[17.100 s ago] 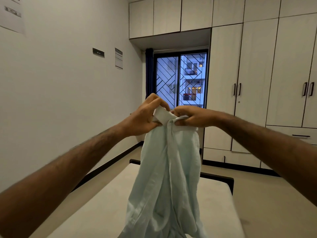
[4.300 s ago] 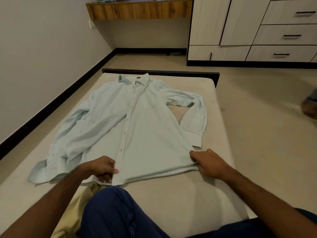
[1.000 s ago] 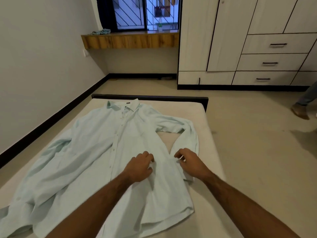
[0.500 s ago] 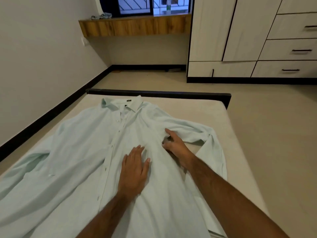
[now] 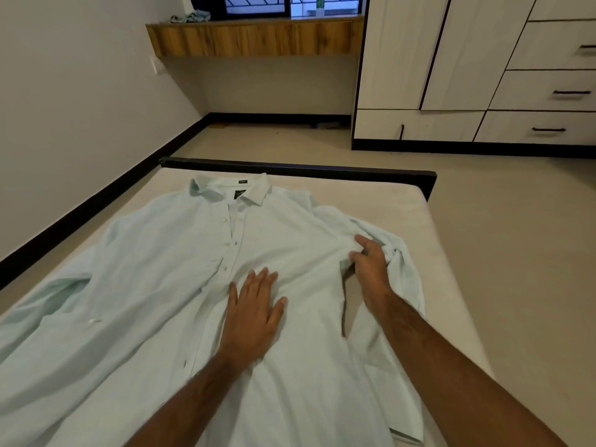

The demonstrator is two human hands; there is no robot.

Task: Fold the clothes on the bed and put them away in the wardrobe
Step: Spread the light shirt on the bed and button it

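A pale mint long-sleeved shirt (image 5: 151,266) lies spread front-up on the bed (image 5: 380,201), collar toward the far end. My left hand (image 5: 253,311) presses flat on the chest with fingers straight, just right of the button line. At the shirt's right armpit, my right hand (image 5: 371,262) rests with fingers loosely bent, touching bunched cloth where the right sleeve folds back down along the bed's edge. The left sleeve stretches out toward the near left. The wardrobe (image 5: 483,66) stands at the back right, doors and drawers closed.
The bed's black end rail (image 5: 296,167) runs across beyond the collar. A wall runs along the left of the bed. A wooden window ledge (image 5: 251,38) holds a small crumpled cloth (image 5: 190,17). Open floor lies right of the bed, toward the wardrobe.
My right hand has slid a little right, to the armpit seam. My left hand stays flat on the chest. The view has shifted slightly.
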